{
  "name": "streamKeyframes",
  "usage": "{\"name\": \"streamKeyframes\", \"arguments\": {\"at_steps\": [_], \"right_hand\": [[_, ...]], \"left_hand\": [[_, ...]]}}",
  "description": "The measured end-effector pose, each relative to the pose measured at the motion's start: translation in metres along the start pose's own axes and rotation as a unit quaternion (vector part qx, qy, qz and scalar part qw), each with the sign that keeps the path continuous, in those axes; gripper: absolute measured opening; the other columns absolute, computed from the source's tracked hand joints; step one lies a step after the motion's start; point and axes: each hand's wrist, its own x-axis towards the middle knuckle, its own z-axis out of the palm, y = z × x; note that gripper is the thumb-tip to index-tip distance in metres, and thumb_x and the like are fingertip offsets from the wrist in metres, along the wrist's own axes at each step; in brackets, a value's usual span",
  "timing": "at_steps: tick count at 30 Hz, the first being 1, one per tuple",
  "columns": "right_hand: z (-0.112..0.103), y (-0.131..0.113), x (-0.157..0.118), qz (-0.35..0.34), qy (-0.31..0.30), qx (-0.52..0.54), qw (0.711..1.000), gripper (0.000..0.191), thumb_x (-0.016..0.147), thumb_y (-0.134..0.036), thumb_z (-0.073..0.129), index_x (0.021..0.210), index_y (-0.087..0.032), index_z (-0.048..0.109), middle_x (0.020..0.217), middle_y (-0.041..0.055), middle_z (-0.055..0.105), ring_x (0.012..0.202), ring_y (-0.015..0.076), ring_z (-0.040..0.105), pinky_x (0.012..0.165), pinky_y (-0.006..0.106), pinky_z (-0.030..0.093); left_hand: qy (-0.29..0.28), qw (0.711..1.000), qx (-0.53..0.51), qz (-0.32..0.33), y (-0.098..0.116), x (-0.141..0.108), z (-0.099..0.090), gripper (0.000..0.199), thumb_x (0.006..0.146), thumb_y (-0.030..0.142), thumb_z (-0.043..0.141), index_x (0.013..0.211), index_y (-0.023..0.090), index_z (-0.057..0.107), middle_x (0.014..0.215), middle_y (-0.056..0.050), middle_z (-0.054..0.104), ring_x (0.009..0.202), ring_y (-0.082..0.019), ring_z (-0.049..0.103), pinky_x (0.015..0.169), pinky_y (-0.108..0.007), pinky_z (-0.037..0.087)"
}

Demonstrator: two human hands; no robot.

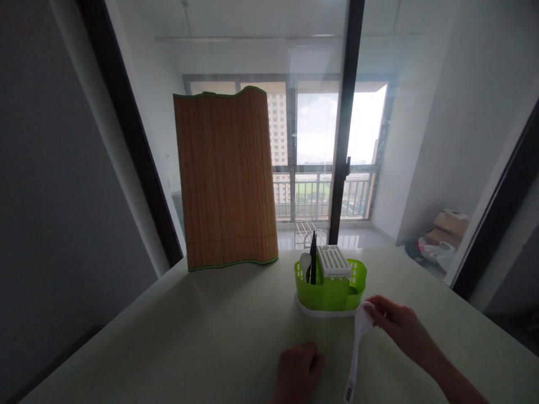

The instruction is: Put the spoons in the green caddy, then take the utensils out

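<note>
The right hand (396, 321) pinches the bowl end of a long white plastic rice paddle (357, 348), fingertips closed on its rounded head just beside the near right wall of a lime-green plastic utensil caddy on a white base (332, 292). The paddle's long axis runs from that held head, near the caddy, down and slightly left toward the near edge of the scene, its handle end low between the two hands. The left hand (298, 371) rests on the table to the left of the handle, fingers curled loosely into a soft fist and holding nothing; it lies apart from the paddle, so the right hand is the one on it. In the caddy stand a small white spoon (305, 262), a dark upright utensil (313, 257) and a white slotted insert (333, 260). The pale green tabletop (189, 336) is smooth and matte. At its far left stands a brown bamboo mat with green edging (225, 177), upright and curved. Behind, glass doors show a balcony railing and tower blocks; cardboard boxes lie on the floor at far right.
</note>
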Motion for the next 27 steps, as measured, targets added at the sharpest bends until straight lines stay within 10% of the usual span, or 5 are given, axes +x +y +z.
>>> {"name": "streamKeyframes", "arguments": {"at_steps": [5,10,27], "right_hand": [[-0.036,-0.079,0.056,-0.157,0.167,-0.08,0.97,0.031,0.095,-0.046,0.046,0.092,-0.022,0.065,0.076,0.0004,0.065,0.062,0.0137,0.058,0.057,0.024,0.041],[-0.025,-0.113,0.113,-0.245,0.255,-0.273,0.895,0.026,0.098,-0.036,0.046,0.095,-0.021,0.067,0.08,0.003,0.068,0.075,0.0171,0.06,0.059,0.026,0.034],[0.04,-0.114,0.159,-0.216,0.048,-0.439,0.871,0.02,0.089,-0.02,0.055,0.075,-0.016,0.07,0.075,0.0103,0.071,0.084,0.027,0.061,0.085,0.044,0.032]], "left_hand": [[-0.001,1.0,-0.008,0.003,-0.002,0.001,-0.001,0.025,0.088,0.03,0.045,0.081,0.021,0.067,0.08,-0.006,0.068,0.074,-0.018,0.061,0.065,-0.029,0.034],[-0.004,1.0,-0.018,-0.003,-0.001,0.0,-0.002,0.026,0.088,0.032,0.045,0.082,0.021,0.068,0.082,-0.008,0.069,0.076,-0.02,0.062,0.065,-0.03,0.034],[-0.017,0.999,-0.028,-0.001,-0.007,0.008,0.004,0.024,0.087,0.028,0.046,0.082,0.022,0.068,0.085,-0.01,0.069,0.08,-0.022,0.064,0.068,-0.032,0.037]]}}
